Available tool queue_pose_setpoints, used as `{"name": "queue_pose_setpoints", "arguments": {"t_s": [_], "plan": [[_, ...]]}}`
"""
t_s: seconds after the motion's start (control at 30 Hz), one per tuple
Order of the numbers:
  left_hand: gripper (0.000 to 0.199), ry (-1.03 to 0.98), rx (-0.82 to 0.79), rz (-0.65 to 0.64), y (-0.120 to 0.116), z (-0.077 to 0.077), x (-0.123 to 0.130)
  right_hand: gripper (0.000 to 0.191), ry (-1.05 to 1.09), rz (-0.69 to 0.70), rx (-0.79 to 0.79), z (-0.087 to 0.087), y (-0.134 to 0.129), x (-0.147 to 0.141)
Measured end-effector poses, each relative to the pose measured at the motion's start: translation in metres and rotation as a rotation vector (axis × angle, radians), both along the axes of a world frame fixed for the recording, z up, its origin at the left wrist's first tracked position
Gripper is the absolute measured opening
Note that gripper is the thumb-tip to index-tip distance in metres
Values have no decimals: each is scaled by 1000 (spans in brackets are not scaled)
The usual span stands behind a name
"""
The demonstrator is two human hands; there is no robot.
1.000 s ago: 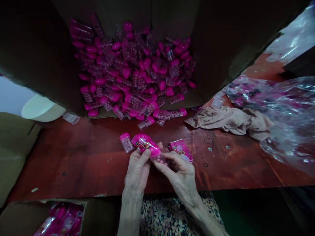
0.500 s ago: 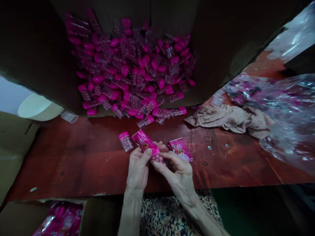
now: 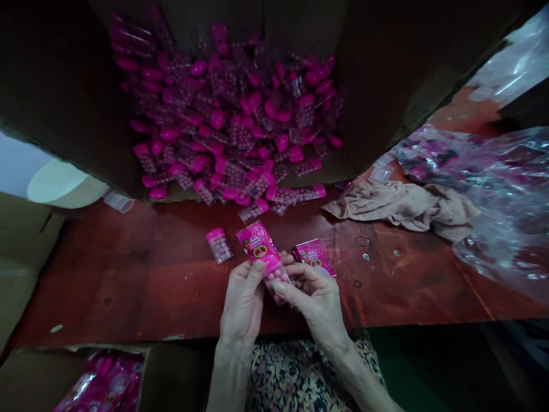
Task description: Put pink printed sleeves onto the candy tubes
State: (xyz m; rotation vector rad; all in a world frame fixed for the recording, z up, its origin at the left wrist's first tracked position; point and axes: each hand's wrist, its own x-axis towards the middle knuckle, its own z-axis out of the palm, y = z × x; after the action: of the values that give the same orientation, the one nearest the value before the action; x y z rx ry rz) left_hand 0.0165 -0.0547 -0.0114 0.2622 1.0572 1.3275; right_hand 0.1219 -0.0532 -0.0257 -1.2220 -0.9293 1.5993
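Between my hands is a clear candy container [image 3: 277, 278] of pink balls, its upper part inside a printed pink sleeve [image 3: 259, 245]. My left hand [image 3: 245, 289] pinches the sleeve, thumb on its front face. The clear lower end is in the fingers of my right hand [image 3: 315, 292]. To the left, a pink-capped candy container [image 3: 219, 246] lies on the red table, apart from my hands. Just beyond my right fingers lies a small stack of printed pink sleeves [image 3: 315, 256], partly covered by that hand.
A large cardboard box [image 3: 381, 74] lies open towards me, heaped with pink-capped containers [image 3: 240, 131]. A crumpled cloth [image 3: 394, 205] and clear plastic bags [image 3: 506, 212] are at right. At left stand a white bowl [image 3: 64, 186] and, lower, a carton [image 3: 34, 377] of pink packs.
The sleeve and container have turned, so the printed front faces the camera more squarely. More of the container's clear lower end shows. Both hands keep their hold.
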Motion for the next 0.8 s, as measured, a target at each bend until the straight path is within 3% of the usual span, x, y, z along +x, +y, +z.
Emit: {"name": "queue_pose_setpoints", "arguments": {"t_s": [0.23,0.47,0.6,0.8], "plan": [[15,46,-96,155,-11,4,16,11,-235,-143,190,-2,-13,-7],[19,82,-78,150,-12,12,7,19,182,96,-155,7,-3,-4],[15,181,-138,175,-14,6,7,20,128,37,-91,9,-4,-8],[13,102,-67,46,-15,5,8,20,174,21,-103,11,-3,-2]]}}
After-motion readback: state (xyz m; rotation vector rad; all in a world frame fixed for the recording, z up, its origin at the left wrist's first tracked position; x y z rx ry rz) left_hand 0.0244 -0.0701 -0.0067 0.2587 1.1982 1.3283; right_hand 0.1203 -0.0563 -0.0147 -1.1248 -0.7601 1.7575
